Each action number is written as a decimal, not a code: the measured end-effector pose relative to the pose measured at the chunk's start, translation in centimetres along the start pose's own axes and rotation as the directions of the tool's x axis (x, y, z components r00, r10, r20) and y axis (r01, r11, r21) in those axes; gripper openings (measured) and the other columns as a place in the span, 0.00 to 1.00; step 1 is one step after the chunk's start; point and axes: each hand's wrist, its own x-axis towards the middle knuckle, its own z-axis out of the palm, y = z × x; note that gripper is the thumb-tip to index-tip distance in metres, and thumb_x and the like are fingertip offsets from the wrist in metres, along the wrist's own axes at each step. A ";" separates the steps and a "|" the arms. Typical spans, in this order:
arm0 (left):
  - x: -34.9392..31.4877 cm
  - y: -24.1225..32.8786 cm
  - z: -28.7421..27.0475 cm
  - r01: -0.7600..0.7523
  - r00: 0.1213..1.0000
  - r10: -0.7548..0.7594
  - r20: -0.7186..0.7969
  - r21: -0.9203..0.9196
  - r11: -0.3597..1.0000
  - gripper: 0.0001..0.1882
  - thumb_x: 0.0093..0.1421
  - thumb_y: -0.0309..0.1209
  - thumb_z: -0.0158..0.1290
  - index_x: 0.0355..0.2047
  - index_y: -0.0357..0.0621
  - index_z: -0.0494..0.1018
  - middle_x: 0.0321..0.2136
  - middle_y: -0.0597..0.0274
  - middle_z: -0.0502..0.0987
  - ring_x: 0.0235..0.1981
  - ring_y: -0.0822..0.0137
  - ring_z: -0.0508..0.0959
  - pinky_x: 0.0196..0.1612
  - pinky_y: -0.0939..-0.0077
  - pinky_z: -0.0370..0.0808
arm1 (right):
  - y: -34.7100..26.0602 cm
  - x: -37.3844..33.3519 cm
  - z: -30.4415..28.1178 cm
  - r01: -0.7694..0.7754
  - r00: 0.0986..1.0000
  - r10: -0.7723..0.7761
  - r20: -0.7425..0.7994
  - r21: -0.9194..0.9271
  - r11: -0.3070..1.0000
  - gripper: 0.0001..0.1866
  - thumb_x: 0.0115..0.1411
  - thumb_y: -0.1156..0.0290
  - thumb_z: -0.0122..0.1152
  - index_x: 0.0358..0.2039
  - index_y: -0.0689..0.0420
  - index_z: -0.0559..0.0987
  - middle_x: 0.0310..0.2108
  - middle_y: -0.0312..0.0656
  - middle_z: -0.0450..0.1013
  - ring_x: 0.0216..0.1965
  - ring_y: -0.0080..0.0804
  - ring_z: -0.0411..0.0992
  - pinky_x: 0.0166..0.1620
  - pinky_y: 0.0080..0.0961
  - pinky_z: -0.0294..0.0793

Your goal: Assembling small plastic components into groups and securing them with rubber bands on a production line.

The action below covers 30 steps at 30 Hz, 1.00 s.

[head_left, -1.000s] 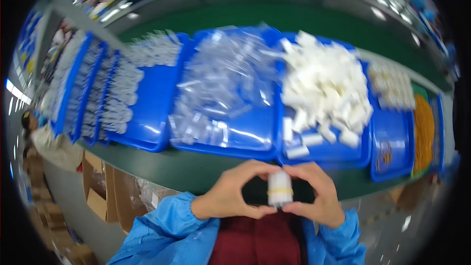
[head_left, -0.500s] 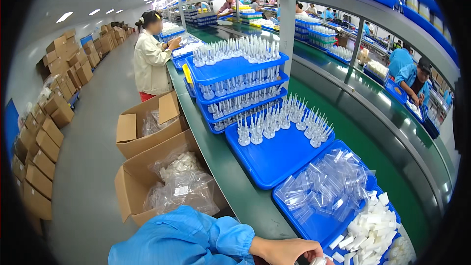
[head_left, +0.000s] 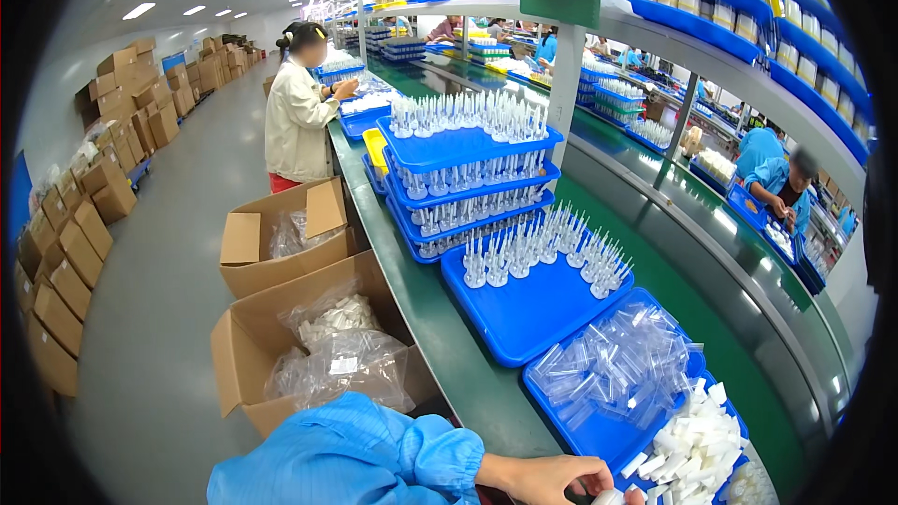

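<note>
My left hand (head_left: 552, 479), in a blue sleeve, is at the lower edge with its fingers closed around a small white piece (head_left: 608, 497). A fingertip shows on the far side of that piece; it may be my right hand, which is otherwise cut off. Just beyond are a heap of white plastic pieces (head_left: 697, 444) and a pile of clear plastic tubes (head_left: 617, 360), both in blue trays. Farther up the bench, a blue tray (head_left: 524, 318) carries rows of clear thin-tipped parts (head_left: 552, 248) along its far and right sides.
Stacked blue trays (head_left: 468, 154) filled with similar parts stand behind. Open cardboard boxes (head_left: 238, 355) holding plastic bags sit left of the green bench (head_left: 486, 402). A co-worker (head_left: 299, 122) in a pale jacket stands farther along. A shelf post (head_left: 564, 84) rises beside the stack.
The view has shifted slightly, so the trays and shelves appear a little lower. My left hand stays at the lower edge, still holding the white piece.
</note>
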 end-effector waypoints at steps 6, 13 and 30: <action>-0.5 0.1 0.8 0.092 0.995 -0.090 -0.041 0.031 0.995 0.27 0.54 0.35 0.70 0.50 0.35 0.73 0.36 0.56 0.82 0.34 0.68 0.82 0.40 0.70 0.81 | 0.9 -0.9 -0.8 -0.039 0.999 0.045 0.011 -0.302 0.952 0.31 0.68 0.57 0.61 0.61 0.70 0.70 0.58 0.53 0.71 0.56 0.44 0.72 0.60 0.38 0.70; 0.3 -0.5 1.2 0.080 0.990 -0.072 -0.121 0.059 0.995 0.28 0.53 0.35 0.71 0.50 0.36 0.74 0.37 0.56 0.82 0.37 0.69 0.82 0.44 0.72 0.80 | 0.6 -0.8 0.6 -0.140 0.981 0.110 -0.163 -0.190 0.972 0.30 0.71 0.55 0.55 0.60 0.70 0.70 0.55 0.51 0.72 0.55 0.39 0.72 0.59 0.34 0.69; 0.5 -0.4 1.2 0.077 0.973 -0.050 -0.224 0.114 0.990 0.30 0.49 0.42 0.73 0.44 0.36 0.74 0.32 0.56 0.82 0.35 0.68 0.82 0.39 0.72 0.80 | 3.1 -0.3 -1.8 0.021 0.989 -0.089 -0.114 -0.497 0.867 0.29 0.64 0.62 0.65 0.61 0.64 0.72 0.57 0.50 0.70 0.53 0.40 0.70 0.57 0.39 0.70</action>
